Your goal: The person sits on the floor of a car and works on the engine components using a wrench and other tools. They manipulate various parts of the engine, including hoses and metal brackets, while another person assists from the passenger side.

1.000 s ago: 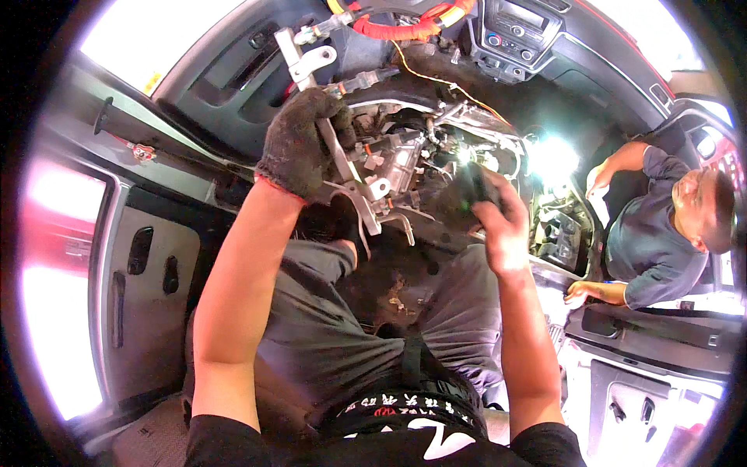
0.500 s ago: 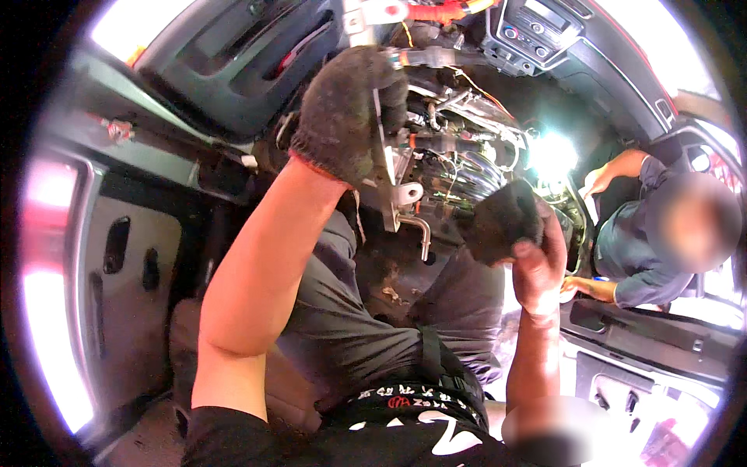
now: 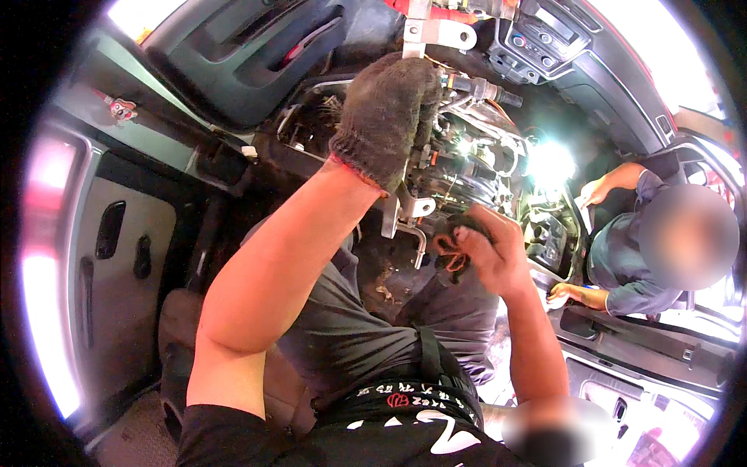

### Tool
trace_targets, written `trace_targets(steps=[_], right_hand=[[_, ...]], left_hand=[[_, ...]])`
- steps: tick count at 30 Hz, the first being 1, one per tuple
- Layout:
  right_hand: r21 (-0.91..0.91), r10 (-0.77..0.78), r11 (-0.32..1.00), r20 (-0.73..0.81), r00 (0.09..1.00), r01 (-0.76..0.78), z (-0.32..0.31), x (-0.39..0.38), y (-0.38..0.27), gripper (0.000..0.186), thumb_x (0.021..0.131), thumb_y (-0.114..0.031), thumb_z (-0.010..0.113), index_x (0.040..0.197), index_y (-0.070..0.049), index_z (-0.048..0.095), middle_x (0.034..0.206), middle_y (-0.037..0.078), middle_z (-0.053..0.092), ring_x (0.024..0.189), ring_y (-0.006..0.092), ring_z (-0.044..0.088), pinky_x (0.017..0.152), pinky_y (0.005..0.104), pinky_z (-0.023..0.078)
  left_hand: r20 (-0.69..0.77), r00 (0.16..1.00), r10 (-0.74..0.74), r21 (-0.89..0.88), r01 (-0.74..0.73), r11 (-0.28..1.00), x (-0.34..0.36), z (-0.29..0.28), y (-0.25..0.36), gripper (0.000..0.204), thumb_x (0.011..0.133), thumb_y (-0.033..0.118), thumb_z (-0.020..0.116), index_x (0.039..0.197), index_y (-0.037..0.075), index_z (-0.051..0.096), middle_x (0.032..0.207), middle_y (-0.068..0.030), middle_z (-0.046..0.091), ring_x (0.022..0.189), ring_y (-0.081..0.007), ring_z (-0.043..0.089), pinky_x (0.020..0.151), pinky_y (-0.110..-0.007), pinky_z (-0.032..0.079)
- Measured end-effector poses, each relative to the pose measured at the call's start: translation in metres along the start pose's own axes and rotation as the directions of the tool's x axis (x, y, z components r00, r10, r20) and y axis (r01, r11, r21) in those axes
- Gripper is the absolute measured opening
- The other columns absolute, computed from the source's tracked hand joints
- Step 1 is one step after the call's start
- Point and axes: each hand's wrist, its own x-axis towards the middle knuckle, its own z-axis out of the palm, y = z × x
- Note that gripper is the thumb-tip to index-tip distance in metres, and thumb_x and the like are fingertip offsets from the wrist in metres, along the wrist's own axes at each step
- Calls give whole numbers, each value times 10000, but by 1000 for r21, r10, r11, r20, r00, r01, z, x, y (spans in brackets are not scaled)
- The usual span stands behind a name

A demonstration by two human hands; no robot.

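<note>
My left hand (image 3: 385, 117), in a dark knitted glove, is closed around the middle of a long metal bracket (image 3: 447, 35). A tab with a hole shows at each end of it, and a short bent tube (image 3: 420, 251) sticks out by the lower end. The glove covers most of the bar's middle. My right hand (image 3: 496, 247) is bare and pinches a dark knitted glove (image 3: 451, 255), whose orange-red cuff edge hangs in loops. Part of that glove is hidden behind the fingers. Both hands are above my lap, in front of the exposed engine (image 3: 475, 175).
A bright work lamp (image 3: 551, 161) shines beside the engine. To the right, another person (image 3: 634, 249) leans in through a door opening, arms near the engine bay. A dashboard (image 3: 537, 43) stands at the far side, an open door (image 3: 241, 58) at the far left.
My left hand and the bracket have shifted right. My right hand has moved left and slightly up, and the loose glove has turned so that its cuff edge shows.
</note>
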Motion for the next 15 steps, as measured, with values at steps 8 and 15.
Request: trace_targets(steps=[8,15], right_hand=[[383,236,893,53,970,-238,27,15,30,310,969,-254,567,1021,42,644,829,50,619,862,135,552,821,309,465],[425,128,904,-379,916,50,21,-5,39,314,939,-65,633,1224,53,569,1173,119,598,1030,213,630,869,352,540]], left_hand=[[318,814,487,596,-571,565,20,-19,-19,206,914,257,578,829,72,612,709,-44,569,598,-173,526,557,-305,424],[502,533,681,764,-643,-60,56,-38,-33,86,770,97,682,846,61,661,815,-152,644,732,-323,649,635,-392,525]])
